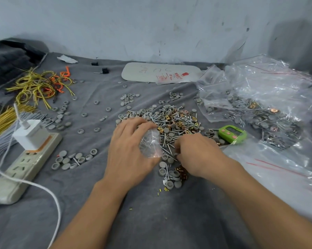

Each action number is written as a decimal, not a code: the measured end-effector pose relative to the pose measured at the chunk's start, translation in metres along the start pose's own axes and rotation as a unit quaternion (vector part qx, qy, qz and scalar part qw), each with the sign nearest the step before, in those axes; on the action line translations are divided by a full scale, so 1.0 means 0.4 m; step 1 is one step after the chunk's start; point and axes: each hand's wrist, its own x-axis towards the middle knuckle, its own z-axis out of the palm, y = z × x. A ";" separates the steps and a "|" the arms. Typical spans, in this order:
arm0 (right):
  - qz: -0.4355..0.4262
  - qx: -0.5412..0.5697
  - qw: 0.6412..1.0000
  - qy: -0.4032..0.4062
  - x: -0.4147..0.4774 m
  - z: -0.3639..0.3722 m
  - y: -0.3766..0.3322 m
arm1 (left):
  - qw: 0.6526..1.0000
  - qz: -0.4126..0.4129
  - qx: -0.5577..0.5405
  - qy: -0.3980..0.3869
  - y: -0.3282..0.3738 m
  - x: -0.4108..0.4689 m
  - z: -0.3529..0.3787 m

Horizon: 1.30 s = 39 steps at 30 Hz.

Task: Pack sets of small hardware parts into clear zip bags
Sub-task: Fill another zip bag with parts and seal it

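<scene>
A heap of screws, grey round caps and small brass clips (173, 121) lies in the middle of the grey cloth (151, 221). My left hand (131, 150) grips a small clear zip bag (150, 145) just in front of the heap. My right hand (198, 155) is beside it, its fingers curled down among screws and grey caps at the heap's near edge; what the fingertips pinch is hidden. More grey caps and brass clips (175, 175) lie below and between my hands.
Filled clear bags (259, 108) pile up at the right, with a green timer (232, 133) beside them. A power strip with a white charger (29, 151) and cable lies at the left. Yellow and orange wire ties (40, 85) and loose grey caps (74, 159) are scattered around.
</scene>
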 end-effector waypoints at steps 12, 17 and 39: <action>-0.004 0.053 0.999 0.010 0.003 0.003 -0.009 | 0.999 0.013 0.018 0.038 -0.005 -0.002 0.007; -0.023 0.044 0.999 -0.017 0.012 0.005 0.001 | 1.000 0.010 0.013 0.026 -0.005 -0.005 0.011; 0.003 0.034 0.999 0.024 0.019 -0.004 -0.021 | 1.000 -0.022 -0.015 0.012 -0.013 -0.010 0.012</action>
